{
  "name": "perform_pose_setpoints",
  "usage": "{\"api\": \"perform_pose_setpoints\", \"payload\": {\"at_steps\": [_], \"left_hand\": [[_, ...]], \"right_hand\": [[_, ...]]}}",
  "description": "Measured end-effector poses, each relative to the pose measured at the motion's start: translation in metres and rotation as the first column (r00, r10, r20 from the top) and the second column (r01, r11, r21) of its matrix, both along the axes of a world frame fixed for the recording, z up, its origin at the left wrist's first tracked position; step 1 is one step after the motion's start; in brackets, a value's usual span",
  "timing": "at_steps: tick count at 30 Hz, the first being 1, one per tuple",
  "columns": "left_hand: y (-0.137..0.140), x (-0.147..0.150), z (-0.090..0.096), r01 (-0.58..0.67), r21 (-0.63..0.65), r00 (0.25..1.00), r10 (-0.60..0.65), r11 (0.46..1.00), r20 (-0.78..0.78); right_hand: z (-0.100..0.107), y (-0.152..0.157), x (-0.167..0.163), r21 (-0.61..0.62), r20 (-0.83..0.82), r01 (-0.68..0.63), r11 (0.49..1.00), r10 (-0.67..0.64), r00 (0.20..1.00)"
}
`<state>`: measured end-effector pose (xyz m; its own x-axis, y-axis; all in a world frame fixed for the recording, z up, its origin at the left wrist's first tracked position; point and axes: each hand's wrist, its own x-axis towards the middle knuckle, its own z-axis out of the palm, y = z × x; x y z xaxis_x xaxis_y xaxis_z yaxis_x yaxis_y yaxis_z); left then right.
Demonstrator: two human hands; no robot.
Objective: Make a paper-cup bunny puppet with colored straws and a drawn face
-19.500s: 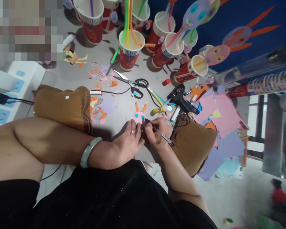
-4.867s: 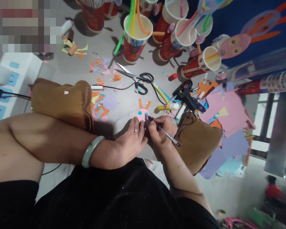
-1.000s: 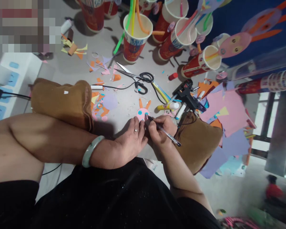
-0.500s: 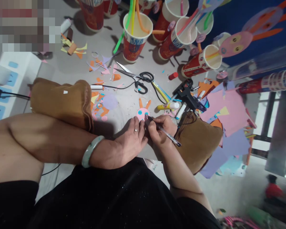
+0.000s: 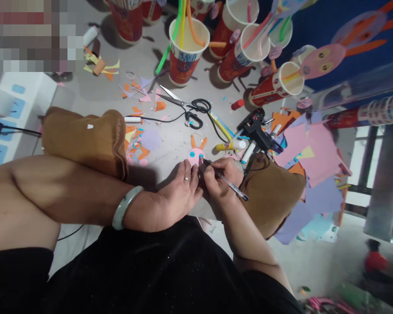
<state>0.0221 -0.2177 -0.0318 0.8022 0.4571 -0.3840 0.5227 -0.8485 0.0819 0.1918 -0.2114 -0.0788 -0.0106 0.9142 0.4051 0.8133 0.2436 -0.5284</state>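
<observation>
A small pink paper bunny face (image 5: pixel 193 156) with orange ears and blue eyes lies flat on the table. The fingers of my left hand (image 5: pixel 180 188) are stretched out and press on its lower edge, covering part of it. My right hand (image 5: pixel 221 176) grips a pen (image 5: pixel 233 187) with a clear barrel, its tip at the bunny's right eye. Black-handled scissors (image 5: pixel 191 109) lie beyond the bunny, blades parted. A black glue gun (image 5: pixel 258 131) and a yellow marker (image 5: pixel 231 145) rest to the right of it.
Red paper cups (image 5: pixel 186 56) with coloured straws stand along the back. Brown cushions (image 5: pixel 83 141) sit on both sides of my arms. Paper scraps (image 5: pixel 139 146) are scattered at left, coloured sheets (image 5: pixel 317 144) piled at right. A white power strip (image 5: pixel 19 113) is at far left.
Almost nothing differs. My left hand stays on the paper bunny face, and the pen tip remains at its right eye with at most a tiny shift.
</observation>
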Motion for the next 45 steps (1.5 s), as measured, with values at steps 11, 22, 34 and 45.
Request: {"api": "perform_pose_setpoints", "payload": {"at_steps": [11,22,34,45], "left_hand": [[0.003,0.001,0.002,0.011,-0.031,1.000,-0.012,0.999,-0.024],[0.002,0.000,0.002,-0.013,-0.031,1.000,0.014,0.999,0.015],[-0.004,-0.002,-0.005,-0.014,0.063,0.999,0.012,0.998,0.030],[-0.005,-0.003,-0.010,-0.042,0.023,0.995,0.040,0.999,0.090]], "right_hand": [[0.000,0.001,0.000,0.027,-0.015,-0.013,1.000,0.014,1.000],[-0.001,-0.001,-0.001,-0.033,-0.035,0.033,0.999,-0.034,0.999],[-0.008,-0.001,0.000,0.044,-0.024,0.047,0.998,-0.046,0.999],[0.002,0.001,0.000,0.001,-0.005,0.014,1.000,-0.014,1.000]]}}
